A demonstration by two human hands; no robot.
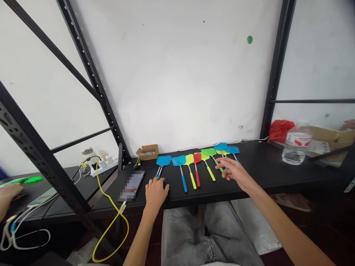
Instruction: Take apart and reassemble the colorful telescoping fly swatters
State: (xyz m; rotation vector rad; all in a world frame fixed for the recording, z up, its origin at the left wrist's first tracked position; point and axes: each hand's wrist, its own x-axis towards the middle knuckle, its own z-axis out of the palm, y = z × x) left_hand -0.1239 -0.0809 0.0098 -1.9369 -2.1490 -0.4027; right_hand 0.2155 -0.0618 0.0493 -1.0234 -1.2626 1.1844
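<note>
A row of fly swatters lies on the black shelf, heads toward the wall. My left hand (156, 190) rests over the handle end of a blue fly swatter (163, 160), where two metal rods run under the fingers; its thumb is spread to the side. To the right lie another blue fly swatter (184, 184), a yellow one (193, 181), a red one (198, 179) and a second yellow one (210, 173). My right hand (233, 170) hovers, fingers stretched and apart, by a green fly swatter (208, 152) and more blue ones (220, 146), partly covering their handles.
A phone (132, 186) with a yellow cable (107, 192) lies left of my left hand. Behind it are a small cardboard box (148, 152) and a yellow-black tape measure (137, 163). A water bottle (296, 144) stands right. Another person's hand (11, 194) shows far left.
</note>
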